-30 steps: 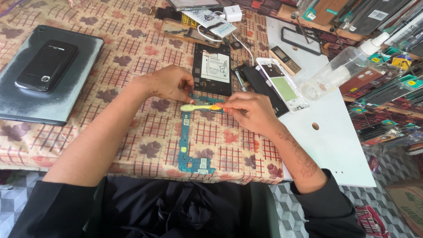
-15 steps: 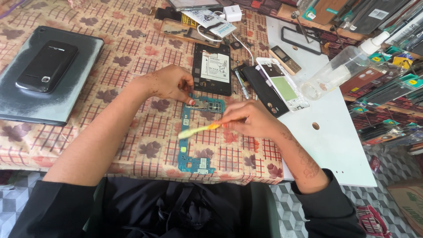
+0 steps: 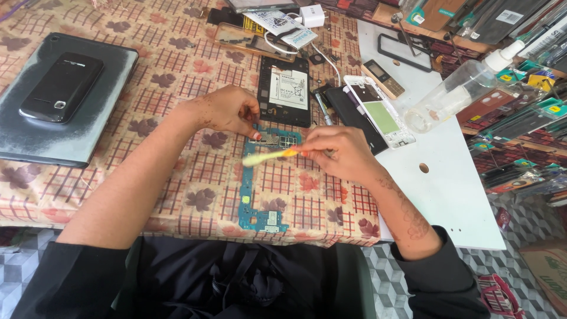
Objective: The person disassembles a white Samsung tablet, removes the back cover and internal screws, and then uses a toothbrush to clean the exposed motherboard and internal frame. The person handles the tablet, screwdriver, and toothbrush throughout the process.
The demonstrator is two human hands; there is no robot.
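Your right hand point(image 3: 339, 155), fingers pinching the yellow toothbrush point(image 3: 269, 156), has drawn its bristles back across the teal circuit board point(image 3: 255, 189) near the desk's front edge, while your left hand point(image 3: 227, 111) fingertips stay pressed on its top end, so brushing continues.

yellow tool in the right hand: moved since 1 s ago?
Yes. The yellow tool in the right hand has dropped toward the person, away from the open black phone.

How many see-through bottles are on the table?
1. The clear plastic bottle with a white nozzle lies tipped on the white board at the right, beyond the right hand. Others may hide in the clutter.
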